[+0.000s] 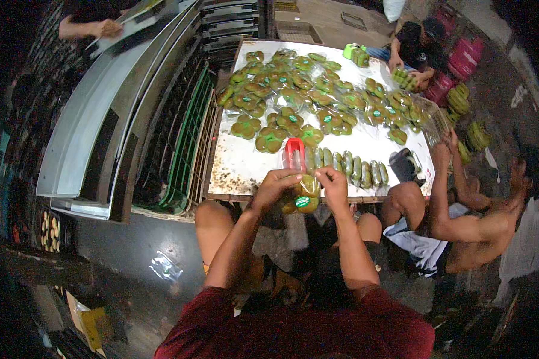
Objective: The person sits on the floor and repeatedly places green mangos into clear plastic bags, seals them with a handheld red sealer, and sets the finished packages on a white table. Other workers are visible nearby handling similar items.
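Observation:
Between my two hands hangs a clear plastic bag of round greenish-brown buns (309, 188) with a green label, just off the near edge of the white table (233, 168). My left hand (276, 184) pinches the bag's upper left side, and my right hand (333, 181) grips its upper right corner. Directly beyond the bag stands a red plastic tape dispenser or sealer (295, 152); its exact kind is unclear. To its right a row of long wrapped green buns (357, 168) lies side by side. Many bagged clusters of similar buns (292, 89) cover the far part of the table.
Left of the table stand green and black plastic crates (186, 148) and metal trays (85, 125). A co-worker's arm (440, 166) reaches in at right, near a dark container (404, 166). Another person (415, 54) handles buns at the far right corner, by a green dispenser (351, 50).

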Motion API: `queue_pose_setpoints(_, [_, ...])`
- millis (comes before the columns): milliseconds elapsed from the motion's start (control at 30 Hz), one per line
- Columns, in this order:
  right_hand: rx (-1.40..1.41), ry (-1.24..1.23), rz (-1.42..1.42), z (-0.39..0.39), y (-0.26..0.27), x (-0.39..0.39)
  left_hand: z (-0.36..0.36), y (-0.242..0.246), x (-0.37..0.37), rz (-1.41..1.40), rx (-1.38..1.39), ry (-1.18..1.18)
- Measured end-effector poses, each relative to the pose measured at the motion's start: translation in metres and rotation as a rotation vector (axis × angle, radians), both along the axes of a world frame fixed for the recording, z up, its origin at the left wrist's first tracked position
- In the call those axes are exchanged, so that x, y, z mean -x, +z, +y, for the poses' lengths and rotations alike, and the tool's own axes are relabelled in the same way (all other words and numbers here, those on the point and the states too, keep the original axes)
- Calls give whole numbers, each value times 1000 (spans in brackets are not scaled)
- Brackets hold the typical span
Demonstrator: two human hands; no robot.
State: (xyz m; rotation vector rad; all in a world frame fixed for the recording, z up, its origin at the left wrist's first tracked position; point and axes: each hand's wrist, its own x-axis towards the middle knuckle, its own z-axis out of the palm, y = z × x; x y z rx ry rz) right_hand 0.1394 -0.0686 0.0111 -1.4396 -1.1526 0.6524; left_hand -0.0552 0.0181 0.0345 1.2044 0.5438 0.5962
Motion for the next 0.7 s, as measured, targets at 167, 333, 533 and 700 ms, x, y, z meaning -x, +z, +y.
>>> queue_pose_setpoints(167, [128,-136,-123,-7,-13,16,-7,6,0,141,46,-57])
queue_pose_setpoints(333, [91,160,993,-9,-18,18,-30,20,2,-16,-82,-9])
queue_pose_setpoints(533, [-62,26,103,-21,-10,36,-15,13,3,75,-163,18])
queue_pose_setpoints(700, [-158,-16,-88,-25,-9,48,-10,3,0,-8,-291,309])
